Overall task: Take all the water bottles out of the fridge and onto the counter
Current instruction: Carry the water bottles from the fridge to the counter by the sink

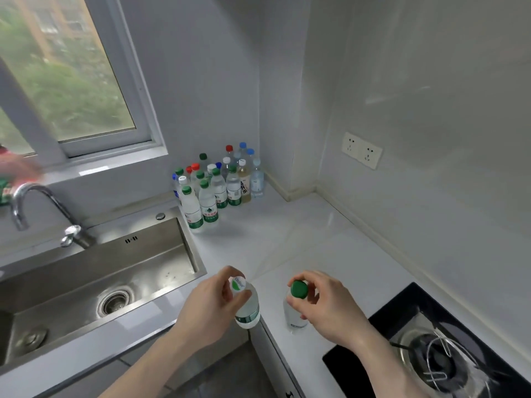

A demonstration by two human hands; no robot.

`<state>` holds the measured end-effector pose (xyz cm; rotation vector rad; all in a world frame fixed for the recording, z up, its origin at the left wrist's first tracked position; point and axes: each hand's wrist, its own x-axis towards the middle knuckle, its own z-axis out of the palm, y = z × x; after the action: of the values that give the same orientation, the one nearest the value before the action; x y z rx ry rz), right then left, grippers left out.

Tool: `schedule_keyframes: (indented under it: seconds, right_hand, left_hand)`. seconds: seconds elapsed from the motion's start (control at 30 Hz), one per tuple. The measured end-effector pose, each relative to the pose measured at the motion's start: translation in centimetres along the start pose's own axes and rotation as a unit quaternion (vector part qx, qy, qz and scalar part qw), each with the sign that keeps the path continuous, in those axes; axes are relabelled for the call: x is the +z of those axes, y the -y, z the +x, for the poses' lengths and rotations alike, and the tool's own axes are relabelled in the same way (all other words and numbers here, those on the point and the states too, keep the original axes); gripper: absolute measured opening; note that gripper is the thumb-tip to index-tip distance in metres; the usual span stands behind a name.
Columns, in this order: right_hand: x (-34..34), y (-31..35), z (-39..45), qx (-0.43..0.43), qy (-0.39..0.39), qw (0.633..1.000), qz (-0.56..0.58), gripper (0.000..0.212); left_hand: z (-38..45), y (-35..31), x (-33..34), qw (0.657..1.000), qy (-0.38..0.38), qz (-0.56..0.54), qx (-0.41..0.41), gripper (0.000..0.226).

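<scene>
My left hand and right hand each pinch a bottle's neck above the counter, where many bottles already stand; the fridge is unseen.

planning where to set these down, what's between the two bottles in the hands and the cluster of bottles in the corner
Nothing: in the head view only bare white counter lies between the white-capped bottle and green-capped bottle and the bottle cluster.

- The sink is brushed metal, dull shine.
- The faucet is polished metal.
- The bottles are clear plastic.
- The counter is smooth, glossy.
</scene>
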<state>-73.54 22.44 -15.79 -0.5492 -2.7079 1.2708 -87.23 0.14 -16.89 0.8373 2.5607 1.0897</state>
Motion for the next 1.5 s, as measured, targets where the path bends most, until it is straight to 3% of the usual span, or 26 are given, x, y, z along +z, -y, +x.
schedule_keyframes:
  seconds: [0.23, 0.73, 1.03, 1.5]
  right_hand:
    - [-0.1, 1.0, 6.7, 0.015, 0.013, 1.000, 0.022, 0.014]
    - [3.6, 2.1, 20.8, 0.078, -0.035, 0.996, 0.014, 0.020]
    - [4.8, 3.0, 24.7, 0.097, -0.070, 0.992, 0.039, 0.018]
    - [5.1, 2.2, 31.0, 0.101, -0.064, 0.992, 0.029, 0.020]
  left_hand:
    - [7.1, 1.9, -1.4, 0.999, -0.014, 0.035, -0.003, 0.016]
    - [24.4, 8.3, -5.6, 0.988, 0.054, 0.130, 0.071, 0.028]
    - [32.6, 11.0, -6.1, 0.966, 0.087, 0.217, 0.112, 0.034]
    - [41.5, 12.0, -5.6, 0.916, 0.046, 0.372, 0.144, 0.044]
